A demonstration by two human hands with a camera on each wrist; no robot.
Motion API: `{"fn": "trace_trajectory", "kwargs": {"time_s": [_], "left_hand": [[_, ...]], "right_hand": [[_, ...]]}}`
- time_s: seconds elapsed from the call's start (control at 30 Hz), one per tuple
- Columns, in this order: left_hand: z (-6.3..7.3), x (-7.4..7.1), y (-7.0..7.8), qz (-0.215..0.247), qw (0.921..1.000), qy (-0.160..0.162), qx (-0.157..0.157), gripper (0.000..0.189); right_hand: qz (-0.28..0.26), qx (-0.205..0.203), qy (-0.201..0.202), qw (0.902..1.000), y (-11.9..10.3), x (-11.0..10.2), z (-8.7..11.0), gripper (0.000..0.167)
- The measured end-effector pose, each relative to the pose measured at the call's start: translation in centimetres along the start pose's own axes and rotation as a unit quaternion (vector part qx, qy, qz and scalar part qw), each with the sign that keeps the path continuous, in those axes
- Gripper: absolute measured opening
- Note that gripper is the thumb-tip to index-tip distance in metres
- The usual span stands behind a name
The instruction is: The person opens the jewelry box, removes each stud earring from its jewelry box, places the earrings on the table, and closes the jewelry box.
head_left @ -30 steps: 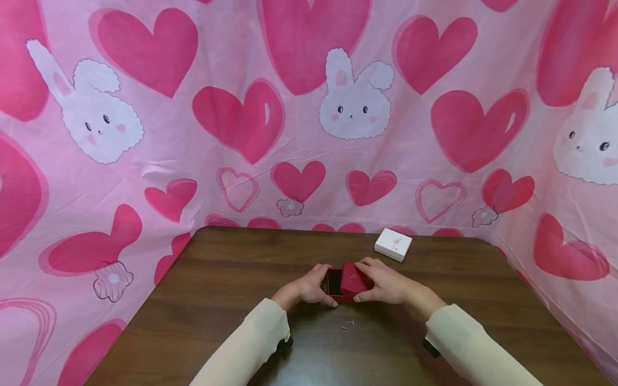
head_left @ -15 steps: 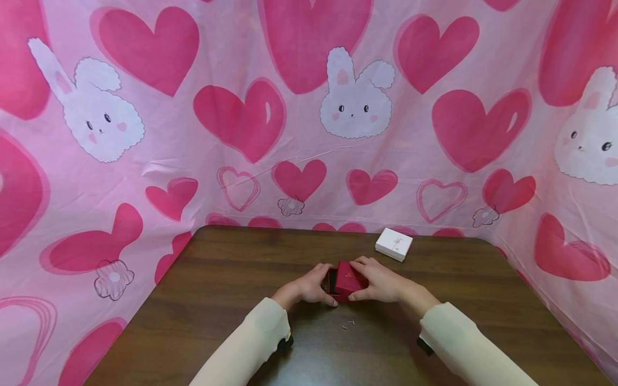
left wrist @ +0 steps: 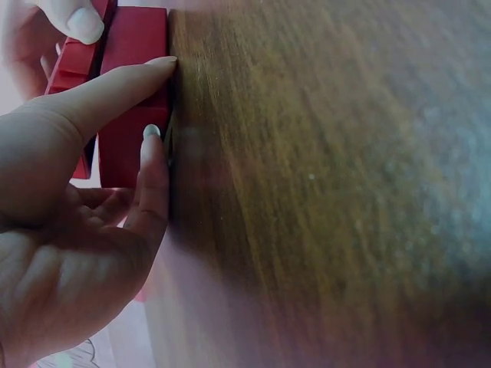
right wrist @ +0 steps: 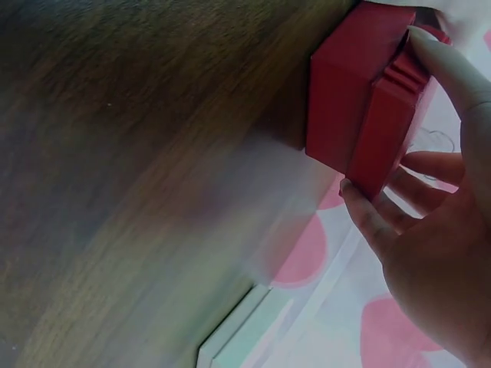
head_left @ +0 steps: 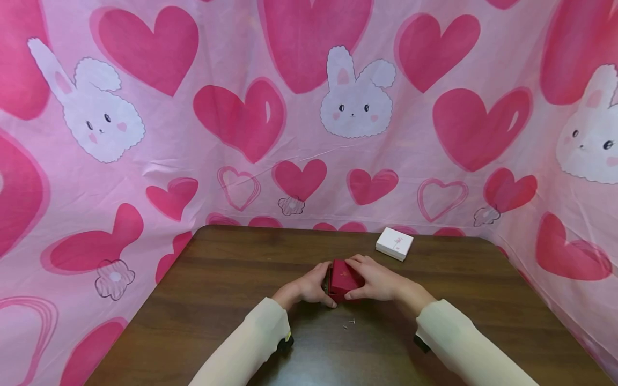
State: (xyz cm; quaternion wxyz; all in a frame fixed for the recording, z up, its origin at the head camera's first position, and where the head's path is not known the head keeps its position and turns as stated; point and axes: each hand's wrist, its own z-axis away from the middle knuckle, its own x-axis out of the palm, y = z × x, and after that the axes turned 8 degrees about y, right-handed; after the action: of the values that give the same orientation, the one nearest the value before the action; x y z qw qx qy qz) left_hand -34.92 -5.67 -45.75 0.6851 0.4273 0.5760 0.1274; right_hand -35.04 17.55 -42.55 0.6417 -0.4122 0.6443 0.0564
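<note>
Between the hands a small red gift box stands on the table, its lid (head_left: 344,274) sitting slightly askew over the base (left wrist: 123,165). A narrow dark gap shows at the left side in the head view. My left hand (head_left: 311,286) holds the base, thumb on the near wall and fingers around the left end. With my right hand (head_left: 379,280) I grip the lid, thumb at the near edge and fingers at the far edge. The inside of the box is mostly covered. Two tiny silvery pieces (head_left: 351,321) lie in front of the box, too small to identify.
A white box (head_left: 394,244) with a pink print lies toward the back right of the brown wooden table (head_left: 232,257). Behind the table hangs a pink cloth (head_left: 299,145) with hearts and rabbits.
My right hand has moved left with the red lid, which now covers nearly all of the base's dark inside. The left hand and the base have stayed almost in place.
</note>
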Motion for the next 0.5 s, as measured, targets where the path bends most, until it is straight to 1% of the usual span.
{"fn": "trace_trajectory", "kwargs": {"time_s": [0.17, 0.33, 0.5], "left_hand": [[0.08, 0.00, 0.08, 0.008, 1.0000, 0.002, 0.000, 0.100], [0.12, 0.02, 0.11, 0.008, 1.0000, 0.001, -0.001, 0.098], [0.08, -0.06, 0.06, 0.005, 1.0000, 0.003, 0.004, 0.096]], "right_hand": [[0.002, -0.004, -0.002, 1.0000, -0.17, 0.05, -0.11, 0.085], [0.003, -0.004, -0.005, 1.0000, -0.36, 0.22, -0.19, 0.085], [0.004, 0.000, -0.009, 1.0000, -0.48, 0.31, -0.36, 0.085]]}}
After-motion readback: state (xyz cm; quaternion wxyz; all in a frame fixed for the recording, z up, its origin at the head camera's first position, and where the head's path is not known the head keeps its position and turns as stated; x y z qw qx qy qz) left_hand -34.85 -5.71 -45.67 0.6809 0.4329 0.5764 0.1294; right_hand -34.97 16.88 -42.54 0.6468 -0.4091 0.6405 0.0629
